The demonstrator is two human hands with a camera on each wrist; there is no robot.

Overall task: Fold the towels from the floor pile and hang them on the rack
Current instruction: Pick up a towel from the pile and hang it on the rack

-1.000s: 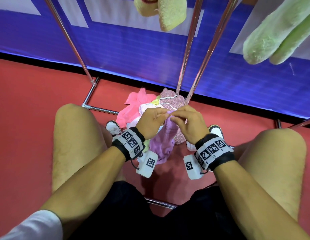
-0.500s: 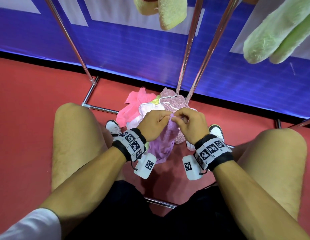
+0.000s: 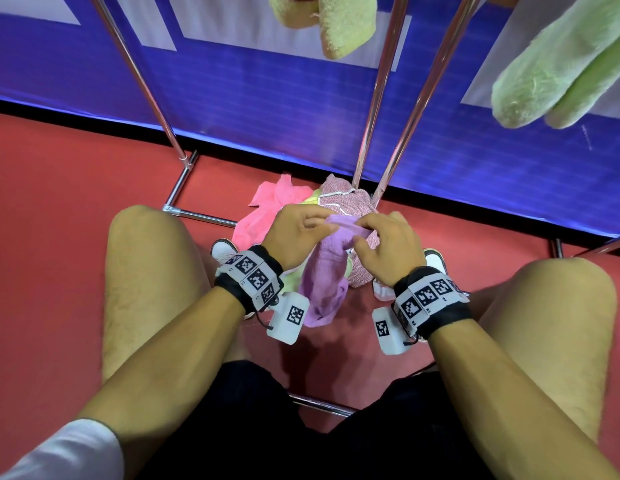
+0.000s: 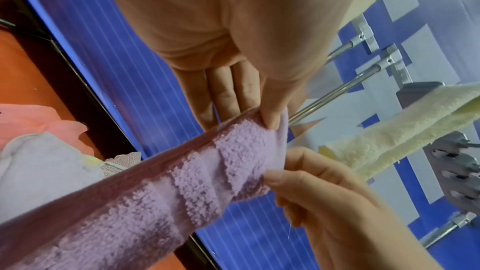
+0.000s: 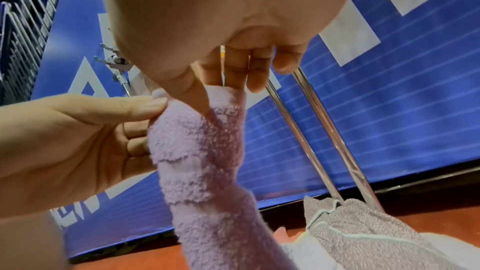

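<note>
A lilac terry towel (image 3: 325,285) hangs bunched between my knees, held up by its top edge. My left hand (image 3: 331,227) pinches that edge with thumb against fingers (image 4: 270,119). My right hand (image 3: 362,231) pinches the same edge just to the right, its thumb (image 5: 193,94) pressed into the lilac towel (image 5: 202,151). Under the hands lies the floor pile: a pink towel (image 3: 267,211), a speckled mauve towel (image 3: 346,199) with white trim, and a pale one partly hidden. The rack's chrome poles (image 3: 381,91) rise right behind the pile.
A yellow towel (image 3: 336,26) and a green towel (image 3: 561,64) hang from the rack overhead. The rack's base bars (image 3: 197,216) lie on the red floor beside my left knee. A blue banner wall (image 3: 267,98) closes off the back.
My hands have slid a little apart along the lilac towel's top edge, baring a short stretch of it between them. The pile has not moved.
</note>
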